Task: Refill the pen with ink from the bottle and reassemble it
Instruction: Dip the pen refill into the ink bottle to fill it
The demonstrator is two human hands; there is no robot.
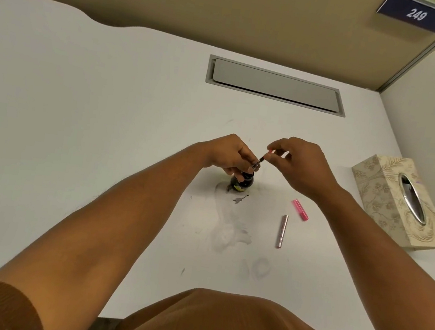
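A small dark ink bottle (242, 183) stands on the white desk (106, 123), partly hidden by my left hand (228, 154). A thin pen section (259, 162) with a clear converter is tilted just above the bottle's mouth. My left hand pinches its lower end. My right hand (298, 165) pinches its upper end, where a bit of pink shows. A pink pen piece (300, 209) and a silver pen barrel (282, 231) lie on the desk to the right of the bottle, apart from both hands.
A patterned tissue box (387, 202) sits at the desk's right edge. A grey cable-tray lid (275, 85) is set into the desk at the back. Ink smudges (239, 200) mark the surface in front of the bottle. Partition walls close the back and right.
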